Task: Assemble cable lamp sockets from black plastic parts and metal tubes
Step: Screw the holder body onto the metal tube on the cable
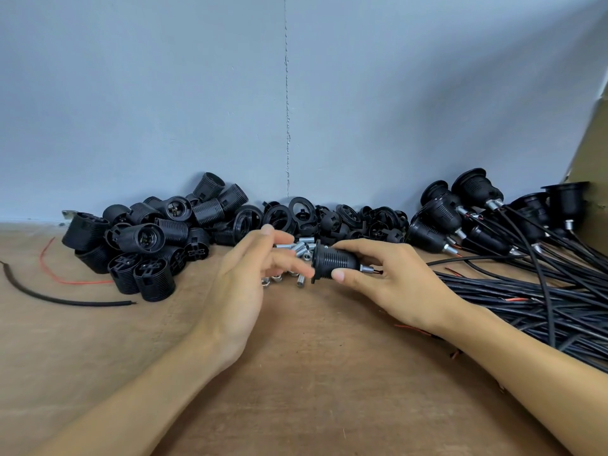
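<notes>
Two bare forearms reach in from the bottom edge over the brown desk (296, 383) and meet at its middle. There the right hand (391, 281) has its grip clamped on a black lamp socket (335, 260) held sideways, thumb below and fingers over the top, with a short metal tube (366, 268) poking from its right end. The left hand (241, 278) stands on edge, grip apart, its straight, blurred fingers reaching to the socket's flanged end, though I cannot tell if they touch it. Just behind lie loose metal tubes (301, 249), with threaded black shells (148, 245) heaped to the left and black cables (543, 301) to the right.
</notes>
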`<action>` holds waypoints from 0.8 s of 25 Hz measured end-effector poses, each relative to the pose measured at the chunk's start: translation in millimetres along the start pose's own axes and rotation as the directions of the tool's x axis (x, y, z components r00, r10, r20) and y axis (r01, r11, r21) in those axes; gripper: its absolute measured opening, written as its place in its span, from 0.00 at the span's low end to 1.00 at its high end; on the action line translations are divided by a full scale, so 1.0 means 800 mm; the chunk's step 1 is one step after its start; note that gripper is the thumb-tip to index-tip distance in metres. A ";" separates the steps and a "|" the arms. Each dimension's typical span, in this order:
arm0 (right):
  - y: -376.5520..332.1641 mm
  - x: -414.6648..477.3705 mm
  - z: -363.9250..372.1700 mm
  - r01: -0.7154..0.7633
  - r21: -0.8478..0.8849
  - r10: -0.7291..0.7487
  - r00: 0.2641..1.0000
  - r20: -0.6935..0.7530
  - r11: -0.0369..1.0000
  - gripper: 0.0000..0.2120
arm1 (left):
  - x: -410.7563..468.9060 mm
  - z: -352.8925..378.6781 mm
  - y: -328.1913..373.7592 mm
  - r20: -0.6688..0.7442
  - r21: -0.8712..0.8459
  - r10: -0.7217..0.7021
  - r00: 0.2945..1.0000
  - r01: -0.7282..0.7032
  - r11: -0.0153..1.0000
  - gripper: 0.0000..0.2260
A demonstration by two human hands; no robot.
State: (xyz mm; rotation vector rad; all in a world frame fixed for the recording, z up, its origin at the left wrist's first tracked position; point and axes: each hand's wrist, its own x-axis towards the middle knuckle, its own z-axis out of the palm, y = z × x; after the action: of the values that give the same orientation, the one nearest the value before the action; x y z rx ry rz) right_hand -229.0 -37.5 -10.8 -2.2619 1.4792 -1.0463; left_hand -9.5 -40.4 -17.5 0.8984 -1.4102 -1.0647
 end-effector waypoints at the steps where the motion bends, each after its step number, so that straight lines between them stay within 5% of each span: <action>1: 0.000 0.000 0.000 -0.004 0.007 0.004 1.000 -0.013 1.000 0.18 | -0.001 0.000 0.000 -0.020 0.031 0.000 1.000 0.001 1.000 0.19; 7: 0.002 -0.001 0.002 0.001 -0.014 -0.001 1.000 0.008 1.000 0.19 | -0.004 0.004 0.000 0.031 0.047 -0.040 0.999 0.038 0.998 0.13; 11: 0.003 0.001 0.003 -0.013 -0.011 0.013 1.000 -0.006 1.000 0.19 | -0.003 0.000 0.002 -0.069 0.033 0.050 0.996 -0.048 0.998 0.13; 15: 0.002 0.000 0.004 -0.006 -0.015 0.006 1.000 0.018 1.000 0.19 | -0.007 0.001 0.000 0.048 0.153 0.013 0.999 -0.020 0.988 0.15; 20: 0.003 0.001 0.004 -0.019 0.006 0.019 1.000 -0.010 1.000 0.17 | -0.008 0.000 0.000 -0.094 0.217 0.146 0.985 -0.123 0.968 0.13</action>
State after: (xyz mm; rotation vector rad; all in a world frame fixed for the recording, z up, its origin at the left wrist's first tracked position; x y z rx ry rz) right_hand -228.1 -39.5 -14.0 -2.2371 1.4965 -1.0573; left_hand -8.4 -34.6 -19.0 0.9818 -1.4880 -0.7625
